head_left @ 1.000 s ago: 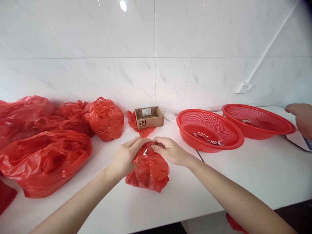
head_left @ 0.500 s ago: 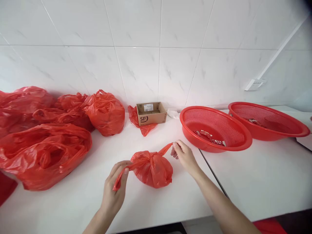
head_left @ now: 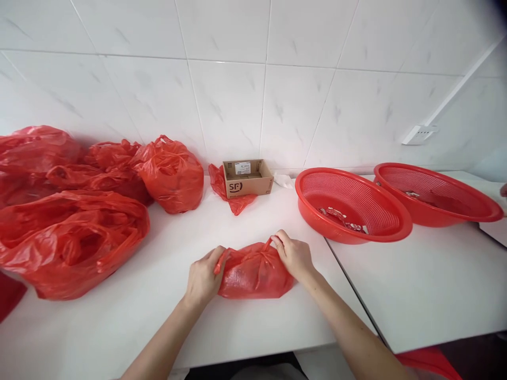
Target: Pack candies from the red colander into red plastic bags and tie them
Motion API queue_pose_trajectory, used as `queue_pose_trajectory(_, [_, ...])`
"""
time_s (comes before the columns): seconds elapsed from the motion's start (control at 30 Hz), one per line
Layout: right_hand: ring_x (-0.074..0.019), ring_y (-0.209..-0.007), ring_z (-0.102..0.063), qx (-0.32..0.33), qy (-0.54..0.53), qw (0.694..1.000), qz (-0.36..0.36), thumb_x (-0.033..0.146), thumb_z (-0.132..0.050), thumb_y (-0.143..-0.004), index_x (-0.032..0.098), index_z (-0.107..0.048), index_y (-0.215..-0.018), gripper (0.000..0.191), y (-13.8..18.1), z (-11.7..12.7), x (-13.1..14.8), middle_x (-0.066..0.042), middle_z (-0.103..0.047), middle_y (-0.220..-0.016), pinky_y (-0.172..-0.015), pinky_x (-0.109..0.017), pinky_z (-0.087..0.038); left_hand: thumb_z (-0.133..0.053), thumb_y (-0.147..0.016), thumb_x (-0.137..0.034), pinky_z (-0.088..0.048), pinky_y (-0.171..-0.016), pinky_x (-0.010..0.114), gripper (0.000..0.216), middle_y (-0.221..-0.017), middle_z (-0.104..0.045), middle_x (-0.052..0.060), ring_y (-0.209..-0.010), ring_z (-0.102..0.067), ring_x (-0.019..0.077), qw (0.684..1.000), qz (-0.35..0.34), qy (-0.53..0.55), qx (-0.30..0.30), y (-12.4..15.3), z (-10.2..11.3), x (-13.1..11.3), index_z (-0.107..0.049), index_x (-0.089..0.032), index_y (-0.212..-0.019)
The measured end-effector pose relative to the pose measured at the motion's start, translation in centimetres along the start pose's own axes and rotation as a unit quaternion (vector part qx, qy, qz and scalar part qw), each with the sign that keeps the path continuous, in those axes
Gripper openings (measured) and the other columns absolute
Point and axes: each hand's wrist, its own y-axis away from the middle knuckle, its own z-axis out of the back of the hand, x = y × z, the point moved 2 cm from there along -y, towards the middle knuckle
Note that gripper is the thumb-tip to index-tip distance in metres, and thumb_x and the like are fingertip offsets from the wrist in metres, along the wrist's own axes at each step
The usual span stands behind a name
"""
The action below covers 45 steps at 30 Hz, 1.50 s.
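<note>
A small red plastic bag point(head_left: 253, 274) lies knotted on the white counter point(head_left: 166, 316) in front of me. My left hand point(head_left: 204, 277) is closed on the bag's left handle, at its left side. My right hand point(head_left: 293, 255) is closed on the right handle, at the bag's upper right. Both hands press close against the bag. What the bag contains is hidden.
Several stuffed red plastic bags point(head_left: 71, 237) are piled at the left, one point(head_left: 172, 177) by the wall. A small cardboard box point(head_left: 248, 178) sits on a red bag at the back. Two red colander baskets point(head_left: 352, 206) point(head_left: 435, 192) stand right. Another person's fingertip point(head_left: 503, 190) shows at the right edge.
The two handles were pulled apart sideways half a second ago. Both hands have now come back in against the bag, which sits flatter. The view has tilted slightly down.
</note>
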Motion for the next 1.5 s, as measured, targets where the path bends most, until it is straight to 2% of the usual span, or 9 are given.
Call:
queue_pose_trajectory(0.13, [-0.0217, -0.068, -0.062, -0.006, -0.004, 1.000, -0.028, 0.042, -0.025, -0.101, 0.023, -0.056, -0.095, 0.036, 0.1, 0.4, -0.5, -0.004, -0.067, -0.073, -0.058, -0.029, -0.032, -0.032, -0.096, -0.027, -0.040, -0.055, 0.026, 0.027, -0.075, -0.062, -0.001, -0.058, -0.054, 0.0151, 0.999, 0.031, -0.028, 0.000, 0.6, -0.6, -0.6, -0.054, -0.024, -0.081])
queue_pose_trajectory(0.27, [-0.0215, -0.083, -0.062, -0.033, -0.056, 0.996, -0.065, 0.044, -0.028, -0.101, 0.023, -0.052, -0.097, 0.032, 1.5, 0.0, 1.9, -0.004, -0.068, -0.090, -0.066, -0.029, -0.039, -0.032, -0.097, -0.024, -0.046, -0.076, 0.030, 0.027, -0.108, -0.065, 0.003, -0.090, -0.060, 0.0184, 0.998, 0.025, -0.051, 0.001, -0.1, -1.5, -2.4, -0.059, -0.026, -0.100])
queue_pose_trajectory(0.37, [-0.0186, -0.081, -0.063, -0.012, -0.054, 0.997, -0.062, 0.042, -0.032, -0.100, 0.023, -0.052, -0.096, 0.028, 1.9, -0.9, 3.1, -0.002, -0.069, -0.091, -0.066, -0.027, -0.040, -0.035, -0.097, -0.021, -0.047, -0.071, 0.029, 0.026, -0.100, -0.067, 0.001, -0.083, -0.061, 0.0163, 0.996, 0.022, -0.074, 0.038, -1.3, -2.4, -3.1, -0.060, -0.026, -0.102])
queue_pose_trajectory(0.5, [-0.0145, -0.069, -0.063, 0.022, 0.004, 0.999, -0.040, 0.037, -0.031, -0.102, 0.023, -0.053, -0.092, 0.028, 0.5, -2.0, 2.4, 0.001, -0.070, -0.083, -0.058, -0.025, -0.034, -0.049, -0.096, -0.027, -0.051, -0.065, 0.030, 0.017, -0.085, -0.066, 0.001, -0.068, -0.060, 0.0131, 0.987, 0.030, -0.124, 0.096, -3.5, -3.5, -2.6, -0.062, -0.018, -0.101])
queue_pose_trajectory(0.63, [-0.0154, -0.062, -0.062, 0.026, 0.039, 0.998, -0.039, 0.037, -0.034, -0.101, 0.024, -0.056, -0.092, 0.028, -2.2, -2.9, 1.0, 0.001, -0.070, -0.074, -0.054, -0.027, -0.027, -0.057, -0.093, -0.035, -0.055, -0.071, 0.033, 0.025, -0.092, -0.066, 0.004, -0.076, -0.064, 0.0142, 0.976, 0.043, -0.173, 0.128, -6.0, -4.7, -1.4, -0.062, -0.014, -0.105])
queue_pose_trajectory(0.87, [-0.0163, -0.066, -0.065, -0.003, 0.082, 0.994, -0.066, 0.039, -0.035, -0.101, 0.023, -0.059, -0.097, 0.030, -4.8, -4.3, 0.0, -0.001, -0.073, -0.079, -0.054, -0.028, -0.024, -0.057, -0.093, -0.034, -0.056, -0.076, 0.037, 0.029, -0.106, -0.065, 0.007, -0.087, -0.065, 0.0173, 0.970, 0.049, -0.216, 0.099, -8.1, -5.9, -0.2, -0.060, -0.015, -0.115])
queue_pose_trajectory(1.2, [-0.0140, -0.064, -0.063, -0.022, 0.084, 0.994, -0.070, 0.040, -0.037, -0.100, 0.024, -0.062, -0.097, 0.030, -4.5, -4.7, -0.2, -0.001, -0.072, -0.077, -0.054, -0.027, -0.023, -0.057, -0.093, -0.034, -0.054, -0.086, 0.042, 0.027, -0.113, -0.064, 0.008, -0.099, -0.063, 0.0204, 0.969, 0.003, -0.244, 0.040, -8.1, -6.2, 0.2, -0.061, -0.016, -0.113])
queue_pose_trajectory(1.37, [-0.0144, -0.064, -0.062, -0.030, 0.074, 0.993, -0.086, 0.040, -0.037, -0.100, 0.024, -0.061, -0.095, 0.030, -4.4, -4.6, -0.1, -0.001, -0.071, -0.076, -0.054, -0.027, -0.022, -0.058, -0.092, -0.034, -0.053, -0.087, 0.043, 0.028, -0.112, -0.064, 0.008, -0.100, -0.063, 0.0210, 0.964, 0.015, -0.261, 0.036, -8.1, -6.2, 0.5, -0.062, -0.015, -0.111])
queue_pose_trajectory(1.5, [-0.0167, -0.068, -0.062, -0.034, 0.057, 0.992, -0.106, 0.041, -0.038, -0.099, 0.022, -0.059, -0.091, 0.030, -3.6, -3.2, -0.7, -0.003, -0.070, -0.075, -0.055, -0.027, -0.022, -0.058, -0.092, -0.034, -0.053, -0.087, 0.043, 0.026, -0.110, -0.065, 0.008, -0.099, -0.063, 0.0206, 0.963, 0.032, -0.263, 0.048, -7.2, -5.2, 1.0, -0.063, -0.015, -0.109])
